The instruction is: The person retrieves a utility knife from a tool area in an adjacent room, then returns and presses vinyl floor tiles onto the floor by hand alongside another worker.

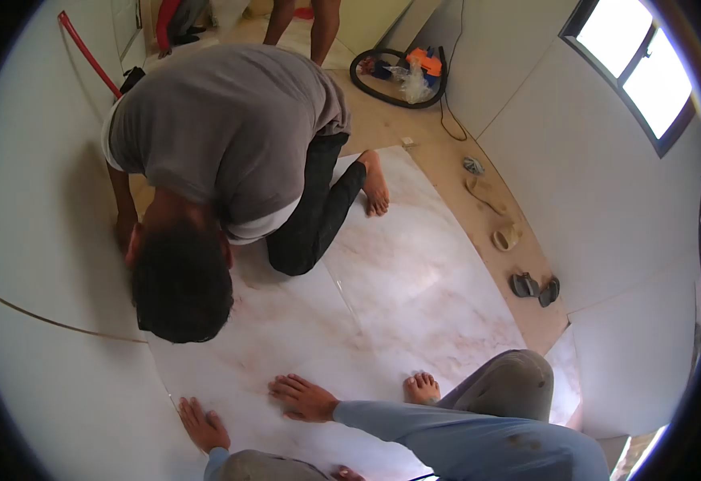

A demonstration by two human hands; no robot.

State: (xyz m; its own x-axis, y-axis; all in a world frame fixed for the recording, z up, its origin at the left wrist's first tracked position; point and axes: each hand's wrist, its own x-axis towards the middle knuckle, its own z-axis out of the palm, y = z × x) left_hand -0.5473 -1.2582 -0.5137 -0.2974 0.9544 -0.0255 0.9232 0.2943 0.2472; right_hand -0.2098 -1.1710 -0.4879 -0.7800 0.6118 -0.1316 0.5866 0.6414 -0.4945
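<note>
My left hand [204, 426] rests with its fingers stretched out at the tile's left edge, close against the pale wall [70, 385]. To its right, my right hand [304, 398] lies flat, fingers spread, on a large white floor tile [358, 437] with pinkish-brown marbling. Neither hand holds anything. Just ahead, a person in a grey T-shirt [230, 120] kneels on the tiles, head bent low beside the wall. That person's hands are hidden behind the head and body.
Sandals [524, 284] and other footwear [507, 236] line the bare floor strip along the right wall [607, 216]. A black hose [378, 98] circles an orange item [424, 60] at the back. Other people's legs [324, 28] stand at the far end. A red bar [90, 56] leans at left.
</note>
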